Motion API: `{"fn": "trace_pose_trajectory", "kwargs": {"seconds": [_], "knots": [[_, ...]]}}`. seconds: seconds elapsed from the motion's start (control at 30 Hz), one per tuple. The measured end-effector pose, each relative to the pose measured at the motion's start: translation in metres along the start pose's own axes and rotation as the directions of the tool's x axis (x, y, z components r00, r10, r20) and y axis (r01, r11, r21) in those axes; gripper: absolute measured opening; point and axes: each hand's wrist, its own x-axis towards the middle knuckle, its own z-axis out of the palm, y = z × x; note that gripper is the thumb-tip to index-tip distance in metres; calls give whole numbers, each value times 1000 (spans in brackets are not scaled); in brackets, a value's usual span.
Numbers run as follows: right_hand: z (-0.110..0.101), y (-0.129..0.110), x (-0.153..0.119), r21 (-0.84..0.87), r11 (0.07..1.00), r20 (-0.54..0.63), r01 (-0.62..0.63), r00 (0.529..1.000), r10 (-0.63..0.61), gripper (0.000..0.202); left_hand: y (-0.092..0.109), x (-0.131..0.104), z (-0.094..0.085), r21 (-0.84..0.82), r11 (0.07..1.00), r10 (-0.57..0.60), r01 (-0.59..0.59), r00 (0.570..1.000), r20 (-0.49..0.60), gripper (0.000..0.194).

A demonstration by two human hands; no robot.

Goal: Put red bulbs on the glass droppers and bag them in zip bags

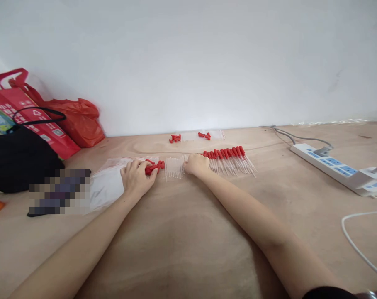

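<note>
My left hand [136,177] rests at the left of the middle of the table, its thumb and fingers apart around a small heap of red rubbery caps [152,167]. It does not clearly grip any of them. Just right of that heap lies a row of thin clear sticks [174,167] without caps. My right hand [197,164] is closed at the right end of this row; what its fingertips hold is hidden. Beyond it, a row of clear sticks with red caps [227,153] on their far ends lies side by side.
Behind lie a clear plastic bag [191,136] and loose red caps [175,138]. A plastic bag [109,182] and a blurred dark flat object [60,193] are left, near a red bag [79,120] and black bag [23,160]. A power strip [334,166] stands right.
</note>
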Motion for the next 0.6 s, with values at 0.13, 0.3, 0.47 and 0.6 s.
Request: {"fn": "trace_pose_trajectory", "kwargs": {"seconds": [0.13,0.3,0.47,0.6], "knots": [[-1,-1,1,4,1000,4,-1,1000,1,29,-5,0,3,-9,1000,-5,5,1000,-4,20],[-7,2,-10,10,1000,-49,13,999,-12,31,-5,0,4,-102,991,70,-86,986,-151,16],[-10,30,-28,50,981,-224,185,960,-170,28,12,-8,-6,-224,912,291,-343,927,-235,7],[-3,76,-51,85,871,-322,485,840,-437,22,32,-20,-20,-138,773,603,-620,784,-146,12]]}}
